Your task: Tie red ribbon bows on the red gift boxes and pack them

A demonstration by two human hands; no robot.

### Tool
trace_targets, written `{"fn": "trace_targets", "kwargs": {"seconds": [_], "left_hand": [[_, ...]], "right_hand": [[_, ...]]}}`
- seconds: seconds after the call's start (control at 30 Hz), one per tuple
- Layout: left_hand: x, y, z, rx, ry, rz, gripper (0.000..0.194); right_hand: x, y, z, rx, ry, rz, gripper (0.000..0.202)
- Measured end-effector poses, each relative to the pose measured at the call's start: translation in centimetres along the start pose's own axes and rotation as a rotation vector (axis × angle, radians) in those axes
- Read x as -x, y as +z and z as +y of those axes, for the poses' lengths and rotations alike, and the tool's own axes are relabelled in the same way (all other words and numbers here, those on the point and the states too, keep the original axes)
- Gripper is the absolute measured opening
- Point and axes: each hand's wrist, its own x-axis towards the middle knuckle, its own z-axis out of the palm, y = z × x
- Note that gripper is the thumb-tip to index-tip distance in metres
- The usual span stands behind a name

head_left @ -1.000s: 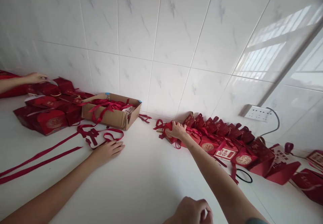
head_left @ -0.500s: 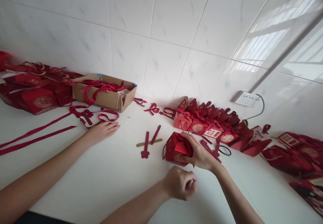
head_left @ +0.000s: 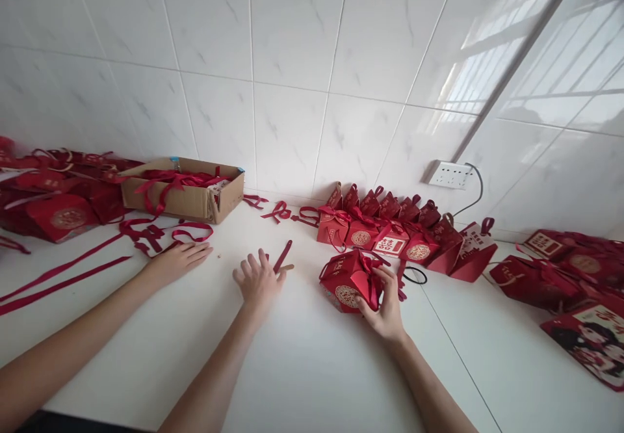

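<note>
My left hand (head_left: 258, 285) is over the white tabletop, fingers spread, at a small group of strips. A dark red strip (head_left: 283, 255) and the end of a gold strip (head_left: 286, 268) show beside its fingers; the rest of the group is hidden under it. My right hand (head_left: 387, 313) is closed around the right side of a red gift box (head_left: 336, 290), thumb at the front and fingers by its ribbon. That box stands on the table with a round gold emblem and a ribbon on top.
Another person's hand (head_left: 178, 264) lies flat at left, near loose red ribbons (head_left: 192, 233). Behind it stands a cardboard box (head_left: 195, 205) of ribbons. Rows of red gift boxes (head_left: 361, 238) line the tiled wall, with more boxes at both sides. A black ring (head_left: 416, 275) lies right of my box.
My left hand has moved left and forward from in front of the gift box to the strips, its fingers opening. The box has turned under my right hand. The view has shifted.
</note>
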Motion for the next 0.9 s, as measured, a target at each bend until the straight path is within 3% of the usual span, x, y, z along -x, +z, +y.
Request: {"fn": "trace_targets", "kwargs": {"seconds": [0.07, 0.13, 0.27, 0.4, 0.53, 0.7, 0.8, 0.9], "left_hand": [[0.1, 0.7, -0.2, -0.163, -0.027, -0.150, 0.071], [0.5, 1.7, 0.2, -0.204, 0.092, -0.253, 0.067], [0.3, 3.1, 1.1, -0.143, 0.261, -0.320, 0.058], [-2.1, 4.1, 1.7, -0.095, 0.353, -0.349, 0.051], [-5.5, 5.3, 1.8, -0.041, 0.418, -0.298, 0.046], [-9.5, 6.2, 2.1, 0.025, 0.425, -0.133, 0.038], [-10.3, 6.0, 2.4, 0.045, 0.376, -0.030, 0.032], [-9.8, 5.9, 2.8, 0.063, 0.390, -0.024, 0.028]], "right_hand": [[-0.2, -0.1, -0.1, -0.009, -0.010, 0.043, 0.056], [-0.3, -0.2, -0.3, -0.028, -0.026, 0.064, 0.057], [-0.1, -0.1, -1.1, -0.072, -0.065, 0.040, 0.053], [0.0, 0.3, -1.9, -0.167, -0.111, -0.037, 0.051], [0.0, 0.4, -2.0, -0.230, -0.106, -0.106, 0.052], [0.1, 0.5, -1.7, -0.247, -0.097, -0.134, 0.054], [0.0, 0.5, -1.6, -0.249, -0.101, -0.145, 0.055], [-0.1, 0.4, -1.6, -0.248, -0.108, -0.146, 0.055]]}}
